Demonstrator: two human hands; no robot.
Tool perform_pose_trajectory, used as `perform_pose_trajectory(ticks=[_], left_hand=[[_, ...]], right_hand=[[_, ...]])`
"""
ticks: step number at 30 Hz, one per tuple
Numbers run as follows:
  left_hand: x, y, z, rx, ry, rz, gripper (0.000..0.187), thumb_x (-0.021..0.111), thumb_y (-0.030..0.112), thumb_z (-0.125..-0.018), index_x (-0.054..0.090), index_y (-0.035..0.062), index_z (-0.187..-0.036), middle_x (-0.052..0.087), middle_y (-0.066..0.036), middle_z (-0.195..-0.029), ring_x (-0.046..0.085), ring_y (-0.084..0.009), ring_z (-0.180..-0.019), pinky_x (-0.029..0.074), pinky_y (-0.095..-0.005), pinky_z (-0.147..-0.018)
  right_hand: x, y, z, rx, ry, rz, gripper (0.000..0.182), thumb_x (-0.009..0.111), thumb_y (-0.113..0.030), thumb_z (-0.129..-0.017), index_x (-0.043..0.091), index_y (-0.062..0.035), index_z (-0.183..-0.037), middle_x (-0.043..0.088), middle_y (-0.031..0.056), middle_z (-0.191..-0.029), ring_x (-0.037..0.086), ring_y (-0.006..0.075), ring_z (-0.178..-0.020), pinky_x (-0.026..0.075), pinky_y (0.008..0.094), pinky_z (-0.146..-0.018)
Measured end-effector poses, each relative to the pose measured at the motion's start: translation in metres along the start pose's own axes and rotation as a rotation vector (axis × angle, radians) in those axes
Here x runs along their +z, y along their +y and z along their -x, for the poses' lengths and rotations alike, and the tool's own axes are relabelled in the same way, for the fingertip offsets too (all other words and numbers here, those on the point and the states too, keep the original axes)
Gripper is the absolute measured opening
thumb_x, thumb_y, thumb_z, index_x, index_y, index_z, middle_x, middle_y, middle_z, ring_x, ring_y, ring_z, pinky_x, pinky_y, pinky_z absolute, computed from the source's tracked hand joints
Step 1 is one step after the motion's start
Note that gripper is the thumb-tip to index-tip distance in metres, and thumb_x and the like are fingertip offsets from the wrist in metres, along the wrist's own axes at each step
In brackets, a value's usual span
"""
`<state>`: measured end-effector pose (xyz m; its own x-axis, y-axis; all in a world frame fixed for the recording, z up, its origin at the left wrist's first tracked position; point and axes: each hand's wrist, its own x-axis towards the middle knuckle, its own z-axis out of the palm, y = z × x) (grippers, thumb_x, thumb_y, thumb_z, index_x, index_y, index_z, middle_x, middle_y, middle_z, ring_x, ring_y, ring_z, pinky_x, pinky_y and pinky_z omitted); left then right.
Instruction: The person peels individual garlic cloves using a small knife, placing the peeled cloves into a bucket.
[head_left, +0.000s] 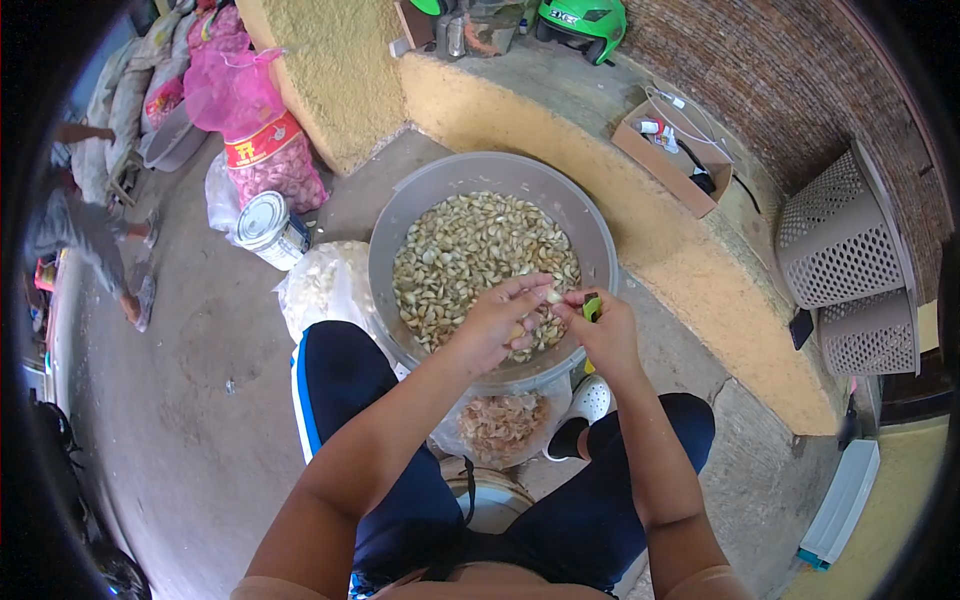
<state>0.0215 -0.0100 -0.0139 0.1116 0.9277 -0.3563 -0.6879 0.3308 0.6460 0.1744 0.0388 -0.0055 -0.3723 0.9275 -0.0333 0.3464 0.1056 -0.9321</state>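
A wide grey tub [390,215] in front of me holds a thick layer of garlic cloves [470,250]. Above its near right side, my left hand [497,325] pinches a pale garlic clove [553,297] between thumb and fingertips. Close beside it, my right hand [603,332] is closed round a small knife with a yellow-green handle [592,308], its fingertips meeting the clove. The knife's blade is mostly hidden. Beneath the tub's near edge, a clear plastic bag [447,432] contains papery brown garlic skins [503,422].
Left of the tub are a bag of pale cloves [325,290], a lidded pail [270,230] and a pink mesh sack [275,165]. A low yellow ledge [500,105] carries a cardboard box [668,155] and perforated baskets [840,230]. Another person [90,235] stands at far left.
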Motion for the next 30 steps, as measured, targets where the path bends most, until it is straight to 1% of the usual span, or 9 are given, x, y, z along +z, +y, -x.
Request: perform_pose_trajectory(ticks=[5, 7, 11, 17, 19, 23, 26, 28, 30], left_hand=[[0.001, 0.002, 0.002, 0.034, 0.04, -0.22, 0.027, 0.058, 0.015, -0.081, 0.052, -0.001, -0.102, 0.049, -0.001, -0.071, 0.039, -0.0035, -0.054, 0.029, -0.0169, -0.039], [-0.005, 0.0, -0.002, 0.011, -0.003, -0.205, 0.027, 0.058, 0.016, -0.081, 0.053, -0.0014, -0.101, 0.047, -0.001, -0.068, 0.039, -0.0037, -0.052, 0.028, -0.0165, -0.038], [-0.006, 0.003, -0.001, -0.044, -0.105, -0.137, 0.028, 0.058, 0.018, -0.082, 0.053, -0.0022, -0.1, 0.044, 0.0, -0.063, 0.037, -0.0035, -0.049, 0.027, -0.0159, -0.038], [-0.011, 0.006, -0.001, -0.108, -0.254, -0.036, 0.028, 0.055, 0.022, -0.084, 0.052, -0.0023, -0.099, 0.043, 0.0, -0.064, 0.036, -0.0035, -0.049, 0.027, -0.0161, -0.037], [-0.016, 0.005, -0.002, -0.144, -0.312, 0.022, 0.032, 0.056, 0.02, -0.083, 0.049, -0.0023, -0.104, 0.048, -0.001, -0.071, 0.037, -0.003, -0.052, 0.028, -0.0151, -0.037], [-0.011, 0.006, -0.003, -0.124, -0.205, -0.067, 0.031, 0.057, 0.021, -0.083, 0.051, -0.0025, -0.101, 0.047, -0.002, -0.067, 0.037, -0.0038, -0.05, 0.029, -0.0166, -0.036], [-0.01, 0.0, -0.006, -0.025, 0.0, -0.29, 0.032, 0.059, 0.017, -0.081, 0.05, 0.0005, -0.107, 0.052, -0.002, -0.075, 0.04, -0.0029, -0.049, 0.029, -0.0158, -0.036], [-0.003, 0.001, -0.003, 0.038, 0.022, -0.537, 0.033, 0.061, 0.018, -0.079, 0.052, 0.0014, -0.107, 0.051, -0.002, -0.07, 0.039, -0.0034, -0.046, 0.029, -0.0166, -0.036], [-0.001, 0.001, -0.003, 0.041, 0.022, -0.666, 0.034, 0.062, 0.019, -0.078, 0.054, 0.0021, -0.106, 0.05, -0.001, -0.065, 0.039, -0.0036, -0.044, 0.029, -0.0172, -0.036]], right_hand=[[-0.004, -0.006, 0.002, 0.03, -0.044, 0.039, 0.016, 0.067, -0.011, -0.072, 0.059, 0.0014, -0.08, 0.058, 0.003, -0.063, 0.05, 0.0081, -0.053, 0.04, 0.0225, -0.049], [-0.008, -0.012, 0.001, 0.145, -0.125, -0.046, 0.013, 0.064, -0.004, -0.073, 0.057, 0.0022, -0.082, 0.06, 0.0046, -0.068, 0.051, 0.007, -0.055, 0.04, 0.0196, -0.048], [-0.014, -0.008, 0.0, 0.12, -0.214, -0.192, 0.01, 0.063, -0.004, -0.074, 0.057, 0.0019, -0.08, 0.058, 0.0048, -0.066, 0.051, 0.0075, -0.054, 0.039, 0.02, -0.047], [-0.016, -0.004, -0.001, 0.143, -0.343, -0.496, 0.01, 0.063, -0.006, -0.075, 0.055, 0.0006, -0.077, 0.057, 0.0047, -0.064, 0.049, 0.0072, -0.052, 0.039, 0.0192, -0.047], [-0.017, 0.0, -0.002, 0.186, -0.384, -0.593, 0.011, 0.063, -0.008, -0.076, 0.055, 0.0004, -0.077, 0.056, 0.0049, -0.064, 0.049, 0.0078, -0.052, 0.039, 0.0191, -0.048], [-0.016, -0.004, -0.001, 0.163, -0.312, -0.365, 0.013, 0.063, -0.009, -0.075, 0.056, 0.0007, -0.079, 0.057, 0.0045, -0.065, 0.049, 0.0083, -0.053, 0.039, 0.0205, -0.048], [-0.012, -0.003, 0.001, 0.034, -0.146, 0.019, 0.013, 0.064, -0.009, -0.075, 0.057, 0.0007, -0.08, 0.058, 0.0043, -0.066, 0.051, 0.009, -0.055, 0.04, 0.0224, -0.05], [-0.009, -0.003, 0.003, -0.085, -0.081, 0.216, 0.013, 0.063, -0.01, -0.075, 0.058, 0.0008, -0.08, 0.059, 0.0058, -0.067, 0.054, 0.0126, -0.058, 0.043, 0.026, -0.054], [-0.006, -0.003, 0.004, -0.117, -0.122, 0.214, 0.013, 0.063, -0.01, -0.074, 0.058, 0.001, -0.08, 0.06, 0.0073, -0.068, 0.055, 0.0132, -0.06, 0.043, 0.0269, -0.056]])
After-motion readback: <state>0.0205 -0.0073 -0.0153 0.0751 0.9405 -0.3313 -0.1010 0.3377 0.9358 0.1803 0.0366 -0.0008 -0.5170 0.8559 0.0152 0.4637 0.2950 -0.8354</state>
